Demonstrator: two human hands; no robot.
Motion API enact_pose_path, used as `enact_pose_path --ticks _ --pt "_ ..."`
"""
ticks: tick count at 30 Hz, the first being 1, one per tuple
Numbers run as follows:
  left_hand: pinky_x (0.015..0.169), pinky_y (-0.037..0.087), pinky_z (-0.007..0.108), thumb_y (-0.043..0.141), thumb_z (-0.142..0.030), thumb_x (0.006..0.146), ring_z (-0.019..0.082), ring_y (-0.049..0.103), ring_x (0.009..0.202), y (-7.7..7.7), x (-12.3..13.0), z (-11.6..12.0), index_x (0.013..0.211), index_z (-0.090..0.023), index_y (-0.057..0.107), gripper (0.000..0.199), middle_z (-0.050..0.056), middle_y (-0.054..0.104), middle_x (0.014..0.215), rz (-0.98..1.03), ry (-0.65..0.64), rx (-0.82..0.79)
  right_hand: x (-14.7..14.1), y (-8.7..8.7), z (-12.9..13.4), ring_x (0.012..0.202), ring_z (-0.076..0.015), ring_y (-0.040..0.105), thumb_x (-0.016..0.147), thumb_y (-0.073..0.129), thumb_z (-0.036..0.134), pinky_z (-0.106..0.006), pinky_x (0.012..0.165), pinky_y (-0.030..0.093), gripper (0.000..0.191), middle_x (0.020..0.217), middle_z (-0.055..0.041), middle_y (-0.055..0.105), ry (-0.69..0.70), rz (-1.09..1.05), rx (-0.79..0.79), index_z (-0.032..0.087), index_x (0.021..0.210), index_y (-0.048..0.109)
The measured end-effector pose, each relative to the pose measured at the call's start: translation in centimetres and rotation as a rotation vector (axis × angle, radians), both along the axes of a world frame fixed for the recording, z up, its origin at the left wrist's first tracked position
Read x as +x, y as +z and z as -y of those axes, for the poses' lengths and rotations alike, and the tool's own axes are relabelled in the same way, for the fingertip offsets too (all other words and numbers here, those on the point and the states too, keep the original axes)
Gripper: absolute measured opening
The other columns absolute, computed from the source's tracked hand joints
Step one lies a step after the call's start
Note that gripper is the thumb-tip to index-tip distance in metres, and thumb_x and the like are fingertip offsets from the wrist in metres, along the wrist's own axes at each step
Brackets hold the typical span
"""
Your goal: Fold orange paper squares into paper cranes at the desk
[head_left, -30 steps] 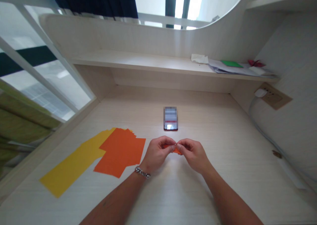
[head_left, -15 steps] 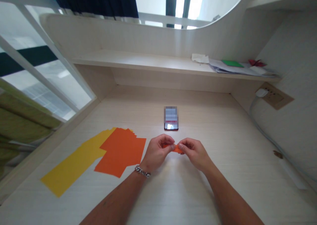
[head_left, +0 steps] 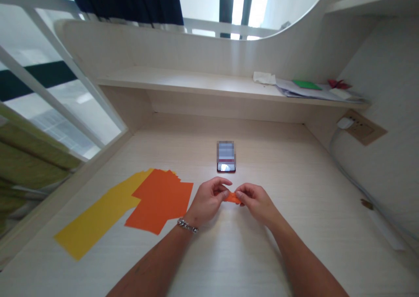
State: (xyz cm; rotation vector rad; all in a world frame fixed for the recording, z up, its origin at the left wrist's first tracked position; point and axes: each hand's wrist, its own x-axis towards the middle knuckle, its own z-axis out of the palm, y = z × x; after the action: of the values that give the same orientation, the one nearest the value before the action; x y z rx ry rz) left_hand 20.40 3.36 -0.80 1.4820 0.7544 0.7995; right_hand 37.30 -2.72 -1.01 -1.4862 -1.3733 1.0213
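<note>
A small folded piece of orange paper (head_left: pixel 232 197) is held between both hands, just above the desk. My left hand (head_left: pixel 209 199) pinches its left end between thumb and fingers, with the index finger lifted off it. On the right end, the thumb and fingertips of my right hand (head_left: pixel 255 199) are closed. The fingers cover both ends, so the full folded shape is hidden. Beyond the hands lies a phone (head_left: pixel 226 156) with its screen lit. Left of my left hand, orange paper sheets (head_left: pixel 163 201) partly overlap yellow paper sheets (head_left: pixel 94 218).
A shelf (head_left: pixel 183 80) runs along the back of the desk (head_left: pixel 262 257), bearing papers (head_left: pixel 314 92), a green piece (head_left: pixel 307 84) and a red folded piece (head_left: pixel 339 84). At right, a cable (head_left: pixel 347 172) hangs from a wall socket (head_left: pixel 365 127). White rails stand at the left.
My left index finger has lifted and straightened away from the folded orange paper. Both hands stay in nearly the same place, still holding it.
</note>
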Motion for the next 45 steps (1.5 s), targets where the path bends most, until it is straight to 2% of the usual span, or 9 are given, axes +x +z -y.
enact_pose_path --ticks 4,8,13,17,22,26,29,33,45 --pt "0.064 0.05 0.026 0.063 -0.018 0.075 0.014 0.062 0.066 0.2 -0.1 0.1 0.102 -0.015 0.06 0.027 0.003 0.065 0.071 -0.012 0.004 -0.032 -0.5 -0.1 0.0 0.061 -0.0143 0.058 0.079 0.06 0.033 -0.025 0.057 0.045 0.018 0.067 -0.0022 0.065 0.046 -0.078 -0.035 0.016 0.075 0.066" --pt "0.069 0.052 0.03 0.065 -0.025 0.076 0.016 0.064 0.073 0.4 0.0 0.1 0.11 -0.014 0.055 0.038 0.006 0.067 0.079 0.092 0.017 -0.158 -1.0 -0.2 -0.3 0.061 -0.0142 0.057 0.078 0.062 0.036 -0.025 0.058 0.045 0.021 0.067 -0.0025 0.065 -0.059 -0.291 -0.02 0.015 0.074 0.066" --pt "0.067 0.051 0.026 0.07 -0.019 0.07 0.013 0.063 0.071 0.1 0.3 0.1 0.108 -0.015 0.053 0.042 0.005 0.068 0.081 0.147 -0.02 -0.201 -1.2 -0.2 -0.5 0.058 -0.013 0.056 0.076 0.063 0.035 -0.024 0.056 0.043 0.021 0.064 -0.0024 0.065 -0.135 -0.395 -0.044 0.015 0.073 0.068" --pt "0.063 0.049 0.023 0.068 -0.013 0.07 0.011 0.061 0.065 -0.2 0.3 0.1 0.108 -0.016 0.051 0.041 0.001 0.066 0.074 0.132 0.003 -0.203 -1.1 -0.3 -0.5 0.054 -0.0121 0.053 0.075 0.063 0.033 -0.024 0.053 0.04 0.02 0.06 -0.0019 0.065 -0.112 -0.344 -0.046 0.014 0.071 0.069" --pt "0.063 0.049 0.022 0.067 -0.015 0.072 0.012 0.063 0.069 -0.1 0.3 0.2 0.109 -0.017 0.051 0.041 0.003 0.067 0.077 0.101 -0.034 -0.181 -1.0 -0.5 -0.5 0.066 -0.0167 0.06 0.072 0.066 0.03 -0.027 0.062 0.046 0.017 0.073 -0.0045 0.069 -0.124 -0.205 0.012 0.015 0.078 0.07" --pt "0.072 0.052 0.028 0.068 -0.021 0.073 0.016 0.066 0.079 -0.4 0.6 0.3 0.115 -0.018 0.05 0.046 0.006 0.069 0.084 0.103 0.088 -0.127 -1.3 -0.8 -0.7 0.065 -0.0174 0.061 0.074 0.065 0.033 -0.029 0.061 0.048 0.019 0.073 -0.0058 0.069 -0.189 -0.243 0.066 0.015 0.079 0.068" --pt "0.073 0.053 0.03 0.071 -0.026 0.07 0.019 0.067 0.081 -0.7 0.9 0.4 0.103 -0.017 0.055 0.037 0.006 0.07 0.083 0.091 0.191 -0.096 -1.5 -0.9 -0.9 0.067 -0.0189 0.063 0.073 0.067 0.034 -0.03 0.062 0.05 0.022 0.076 -0.0069 0.07 -0.267 -0.333 0.106 0.015 0.084 0.068" --pt "0.066 0.053 0.029 0.07 -0.03 0.071 0.018 0.066 0.072 -0.8 1.3 0.6 0.086 -0.014 0.061 0.024 0.007 0.069 0.079 0.068 0.178 -0.09 -1.8 -0.9 -0.9 0.071 -0.0198 0.064 0.072 0.068 0.033 -0.031 0.064 0.052 0.024 0.08 -0.0076 0.07 -0.345 -0.322 0.161 0.015 0.087 0.067" --pt "0.071 0.052 0.029 0.066 -0.033 0.075 0.018 0.065 0.077 -0.8 1.2 0.7 0.083 -0.015 0.065 0.02 0.007 0.069 0.083 -0.014 0.221 0.037 -2.4 0.0 -0.4 0.071 -0.0193 0.064 0.075 0.064 0.032 -0.031 0.067 0.051 0.016 0.079 -0.0058 0.07 -0.396 -0.166 0.19 0.017 0.081 0.067"
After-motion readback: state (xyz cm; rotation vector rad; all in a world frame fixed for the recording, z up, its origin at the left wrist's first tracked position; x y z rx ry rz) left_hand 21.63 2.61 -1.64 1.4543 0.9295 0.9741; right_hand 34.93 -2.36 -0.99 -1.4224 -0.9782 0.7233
